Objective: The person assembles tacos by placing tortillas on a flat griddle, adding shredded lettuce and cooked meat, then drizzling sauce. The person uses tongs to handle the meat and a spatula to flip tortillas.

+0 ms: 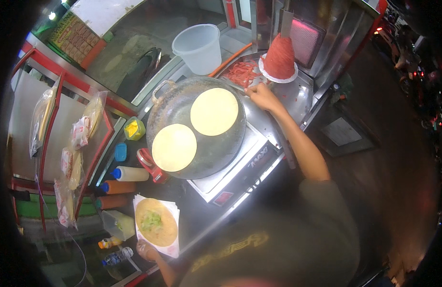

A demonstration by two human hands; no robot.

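Observation:
My right hand (pixel 263 97) is closed in a pinch at the near edge of a metal tray, beside shredded reddish meat (pixel 242 73). What its fingertips hold is too small to tell. Just beyond stands a red meat cone (pixel 281 56) on a spit. At the lower left, my left hand (pixel 147 249) grips the lower corner of white paper (pixel 173 249). On that paper lies a round flatbread (pixel 164 234) topped with shredded green leaves (pixel 151 220). Two pale flatbreads (pixel 214 111) (pixel 174 147) rest apart on the round dark griddle (pixel 218 155).
A gas stove (pixel 230 184) supports the griddle. Along its left are a red-handled object (pixel 151 165), a yellow-filled tub (pixel 134 129), squeeze bottles (pixel 132 173) and a clear container (pixel 118 225). Behind stands a white bucket (pixel 198 50); bagged flatbreads (pixel 89 122) hang at left.

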